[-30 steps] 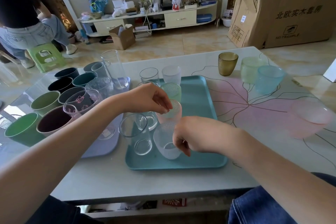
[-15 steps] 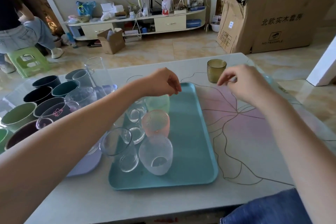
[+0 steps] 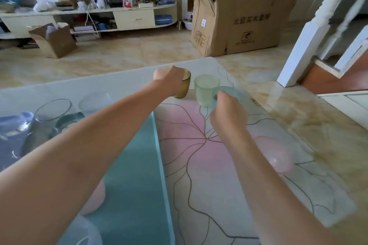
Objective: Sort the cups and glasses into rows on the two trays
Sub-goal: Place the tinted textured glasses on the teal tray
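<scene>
Both hands are closed on cups at the far end of the table [image 3: 199,195]. Left hand [image 3: 169,77] wraps the amber glass [image 3: 184,85] near its rim, fingers curled round the far side. Right hand [image 3: 227,111] pinches the near rim of the blue-green cup [image 3: 233,93], which tips toward the wrist; whether its base is clear of the table cannot be told because of blur.

Items, largest first:

1. Teal tray [image 3: 135,165], near left of the hands, with bare floor along its right side, where a further row could go. Clear tumblers [image 3: 51,111] stand at its far left, partly hidden by the forearm.
2. Pink cup [image 3: 276,157], on the table near right, apart from the others, untouched.
3. Pale green cup [image 3: 205,89], between the two held cups and touching the blue-green one.

Handling judgement: the amber glass looks rigid, smooth and breakable; a full wrap at mid-body is safer than a rim hold. The frosted coloured cups look light, possibly plastic, with a textured wall that should grip well. A rim pinch suffices for them, though it lets the cup swing.
</scene>
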### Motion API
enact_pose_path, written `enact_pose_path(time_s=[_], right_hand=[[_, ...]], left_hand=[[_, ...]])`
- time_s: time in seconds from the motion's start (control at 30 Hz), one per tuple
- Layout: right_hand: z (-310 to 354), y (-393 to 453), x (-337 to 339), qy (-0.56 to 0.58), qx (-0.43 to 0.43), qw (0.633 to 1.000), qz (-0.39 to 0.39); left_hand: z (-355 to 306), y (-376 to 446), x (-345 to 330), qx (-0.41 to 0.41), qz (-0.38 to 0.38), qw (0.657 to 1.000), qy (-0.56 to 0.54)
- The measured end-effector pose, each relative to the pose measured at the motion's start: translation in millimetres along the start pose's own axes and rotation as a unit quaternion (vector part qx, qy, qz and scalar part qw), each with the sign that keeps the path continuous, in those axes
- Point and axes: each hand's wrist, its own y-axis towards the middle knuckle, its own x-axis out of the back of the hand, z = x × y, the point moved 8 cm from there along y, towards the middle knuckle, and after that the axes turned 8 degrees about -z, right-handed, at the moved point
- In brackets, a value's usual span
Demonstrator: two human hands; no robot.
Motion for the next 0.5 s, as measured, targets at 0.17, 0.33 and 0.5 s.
enact_pose_path(time_s=[0.17,0.33,0.5], right_hand=[[-2.6,0.3,2.1,0.008,-0.026,1.000,0.000],[8.3,-5.8,3.6,0.017,-0.002,1.000,-0.016],[27.0,-21.7,4.8,0.035,0.020,0.999,-0.001]], left_hand=[[14.5,-2.0,-10.8,0.013,-0.019,0.999,-0.032],[53.4,-42.1,31.9,0.005,0.006,0.997,-0.081],[102.7,-97.8,51.2,0.061,-0.007,0.995,-0.079]])
